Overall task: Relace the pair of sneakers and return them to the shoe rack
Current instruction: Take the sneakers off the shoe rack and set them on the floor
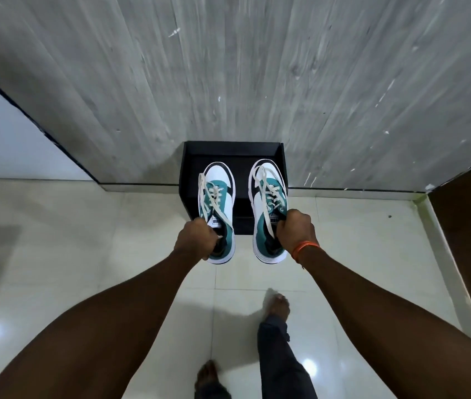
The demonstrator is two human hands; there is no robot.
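Two laced teal-and-white sneakers hang toes-forward above a black shoe rack (188, 168) set against the grey wall (228, 67). The left hand (197, 239) has its fingers curled around the left sneaker (217, 194) at its collar; the right hand (296, 230) grips the right sneaker (269, 197) likewise.

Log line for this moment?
left hand: grips left sneaker | right hand: grips right sneaker | both laced, above shoe rack

Fingers of both hands hidden inside the sneaker collars; shoe rack (233, 151) front behind the sneakers.
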